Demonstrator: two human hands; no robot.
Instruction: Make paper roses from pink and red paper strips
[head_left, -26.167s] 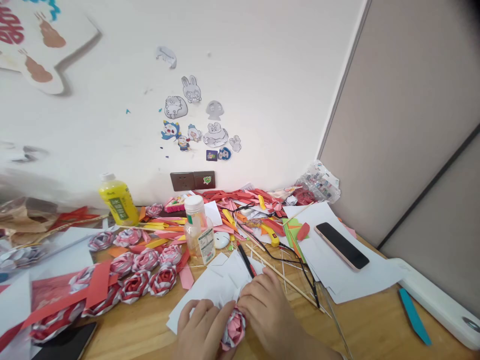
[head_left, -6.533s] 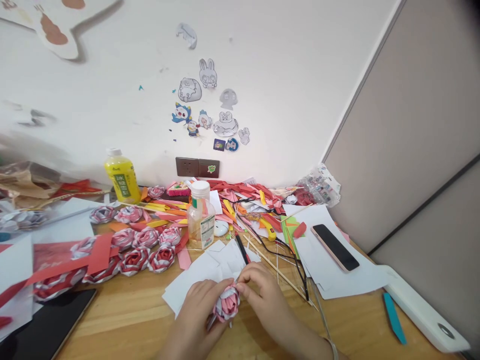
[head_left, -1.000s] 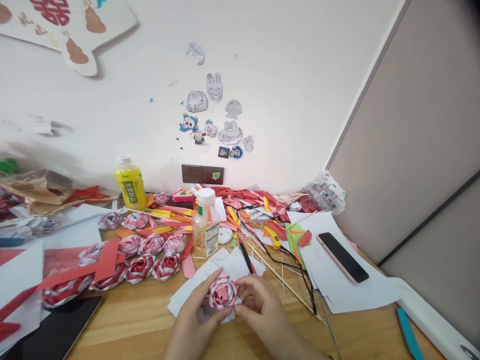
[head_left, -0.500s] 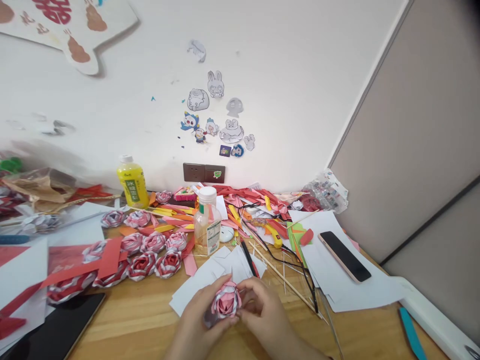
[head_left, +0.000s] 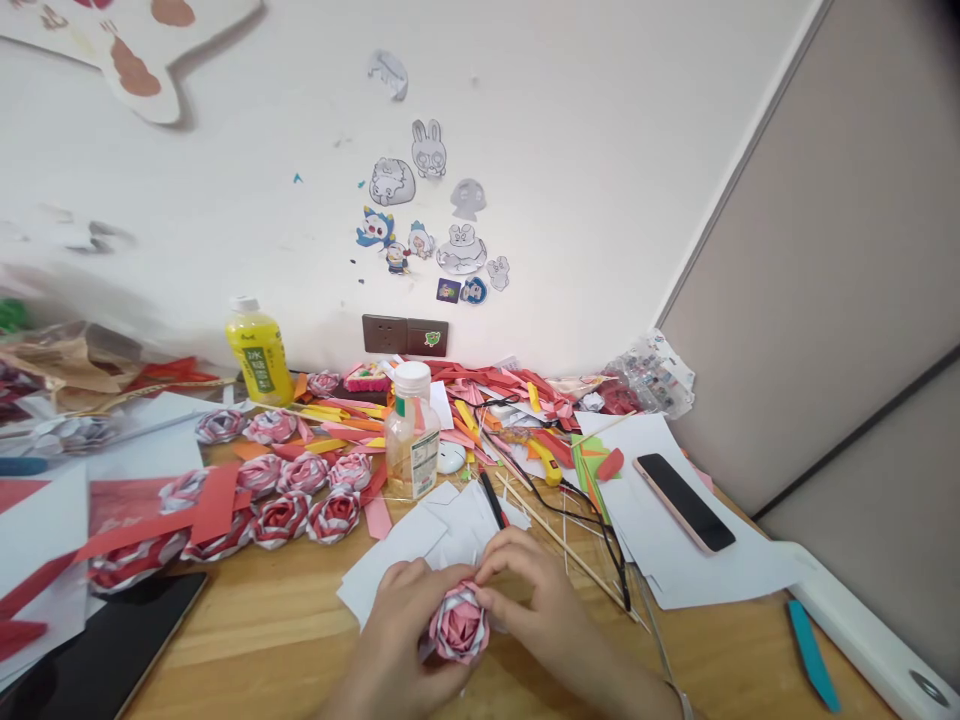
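Observation:
A pink and white paper rose (head_left: 460, 624) faces up between my hands, low over the wooden table. My left hand (head_left: 405, 625) is closed around its left side and underside, so that part of the flower is hidden. With thumb and forefinger pinched together, my right hand (head_left: 529, 600) grips the outer petals at the upper right edge. White paper sheets (head_left: 405, 545) lie just behind the hands, with a black pen (head_left: 493, 500) on them. More paper roses (head_left: 334, 515), red-white and pink-white, sit in rows to the left.
A clear bottle (head_left: 412, 440) and a yellow drink bottle (head_left: 259, 355) stand behind. Coloured paper strips (head_left: 510, 385), a yellow glue gun (head_left: 546, 462) with a black cord and wooden sticks (head_left: 577, 555) spread across the back. A phone (head_left: 684, 503) rests on paper at right; a black tablet (head_left: 105, 650) lies left.
The rose has shifted slightly right and down and turned in my left hand. My right fingers have moved up from its lower right side to the upper right edge.

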